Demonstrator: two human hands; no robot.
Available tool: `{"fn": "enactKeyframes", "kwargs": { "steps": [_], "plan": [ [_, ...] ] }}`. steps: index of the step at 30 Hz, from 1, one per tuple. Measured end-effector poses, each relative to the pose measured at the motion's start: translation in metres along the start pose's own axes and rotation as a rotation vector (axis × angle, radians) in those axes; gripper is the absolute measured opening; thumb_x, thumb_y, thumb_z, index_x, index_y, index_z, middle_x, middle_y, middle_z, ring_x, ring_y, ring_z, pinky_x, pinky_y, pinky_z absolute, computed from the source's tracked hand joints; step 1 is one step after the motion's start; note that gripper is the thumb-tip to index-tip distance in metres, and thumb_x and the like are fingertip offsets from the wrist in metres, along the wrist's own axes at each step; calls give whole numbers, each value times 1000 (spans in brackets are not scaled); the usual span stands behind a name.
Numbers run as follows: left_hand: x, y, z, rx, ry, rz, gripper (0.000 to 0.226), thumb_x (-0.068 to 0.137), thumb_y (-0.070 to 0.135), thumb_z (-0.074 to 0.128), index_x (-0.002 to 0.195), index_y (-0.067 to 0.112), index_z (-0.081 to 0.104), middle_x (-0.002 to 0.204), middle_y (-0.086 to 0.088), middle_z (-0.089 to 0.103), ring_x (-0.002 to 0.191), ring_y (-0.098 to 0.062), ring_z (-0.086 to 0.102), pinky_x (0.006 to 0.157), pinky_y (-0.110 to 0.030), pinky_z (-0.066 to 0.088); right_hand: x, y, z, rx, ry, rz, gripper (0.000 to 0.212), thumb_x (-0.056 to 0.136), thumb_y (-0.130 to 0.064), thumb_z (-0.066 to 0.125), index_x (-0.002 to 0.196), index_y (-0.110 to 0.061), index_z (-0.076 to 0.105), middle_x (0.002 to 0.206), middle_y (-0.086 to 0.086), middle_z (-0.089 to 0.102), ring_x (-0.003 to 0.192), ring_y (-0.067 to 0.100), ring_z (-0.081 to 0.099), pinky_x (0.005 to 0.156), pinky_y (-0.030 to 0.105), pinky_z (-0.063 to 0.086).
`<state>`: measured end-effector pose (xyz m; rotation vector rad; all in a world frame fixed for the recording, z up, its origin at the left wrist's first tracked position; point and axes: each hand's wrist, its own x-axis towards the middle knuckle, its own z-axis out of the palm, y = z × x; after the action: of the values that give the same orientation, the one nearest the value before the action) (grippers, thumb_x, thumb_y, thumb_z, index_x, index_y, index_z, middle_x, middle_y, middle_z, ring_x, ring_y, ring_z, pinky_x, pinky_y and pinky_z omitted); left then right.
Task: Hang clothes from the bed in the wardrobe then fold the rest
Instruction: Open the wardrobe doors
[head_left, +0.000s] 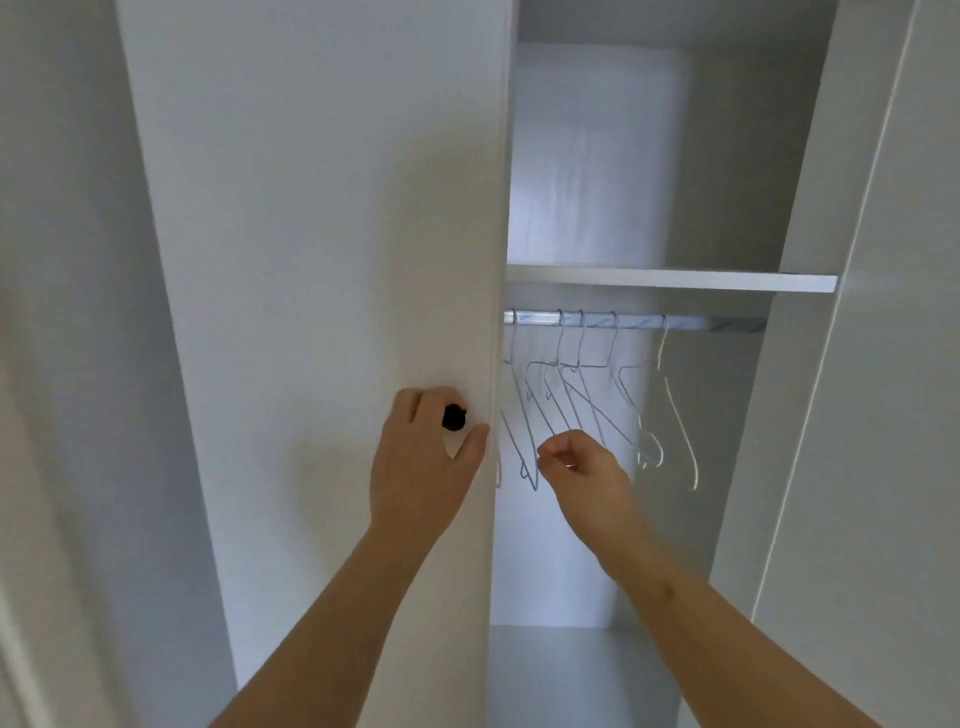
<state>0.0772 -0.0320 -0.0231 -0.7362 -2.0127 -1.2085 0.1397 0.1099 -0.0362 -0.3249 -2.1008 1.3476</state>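
Knob (453, 417) gripped by left hand (421, 467); wire hanger (535, 480) pinched by right hand (582, 467).

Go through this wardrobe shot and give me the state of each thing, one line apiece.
left hand: grips the black knob
right hand: fingers curled at the lower tip of one of the hangers, grip unclear
left door: ajar, hiding the left end of the rail
hangers: bare, hooked on the rail, tilted
shelf: holds a white bundle
right door: open
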Motion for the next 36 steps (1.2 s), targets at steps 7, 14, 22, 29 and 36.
{"fn": "enactKeyframes", "kwargs": {
  "steps": [7, 14, 22, 29, 36],
  "plan": [
    [-61, 8, -98, -70, 261, -102, 40, 62, 31, 77, 88, 30, 47, 93, 18, 43, 92, 3, 47, 78, -11, 41, -48, -16, 35, 91, -189, -28, 19, 92, -17, 51, 81, -30, 56, 87, -17, 57, 72, -1, 52, 50, -2, 36],
    [-94, -16, -183, -188, 504, -281, 48, 77, 10, 71, 102, 41, 45, 98, 25, 54, 92, 8, 58, 60, -6, 46, -86, -58, 100, 150, -389, -139, 18, 91, -14, 53, 79, -26, 58, 84, -13, 58, 71, 1, 53, 52, 1, 38],
    [-100, -68, -264, 45, 588, -341, 43, 88, 12, 54, 128, 24, 46, 85, 33, 53, 75, 16, 52, 63, -2, 39, -124, -105, 187, 206, -478, -207, 21, 90, -14, 54, 75, -30, 57, 82, -13, 59, 73, 6, 56, 53, 1, 39],
    [-98, -111, -313, 77, 511, -302, 29, 89, 11, 56, 118, 4, 51, 76, 2, 54, 66, -3, 47, 56, 2, 35, -151, -120, 250, 183, -437, -133, 18, 90, -16, 54, 80, -31, 56, 87, -11, 60, 79, 10, 58, 63, 17, 44],
    [-111, -110, -323, 63, 533, -162, 61, 81, 2, 57, 138, 7, 34, 139, -12, 38, 127, -18, 35, 108, -28, 31, -181, -106, 254, 128, -302, 1, 16, 91, -17, 53, 84, -31, 56, 93, -11, 60, 85, 11, 59, 67, 18, 42]
  ]
}}
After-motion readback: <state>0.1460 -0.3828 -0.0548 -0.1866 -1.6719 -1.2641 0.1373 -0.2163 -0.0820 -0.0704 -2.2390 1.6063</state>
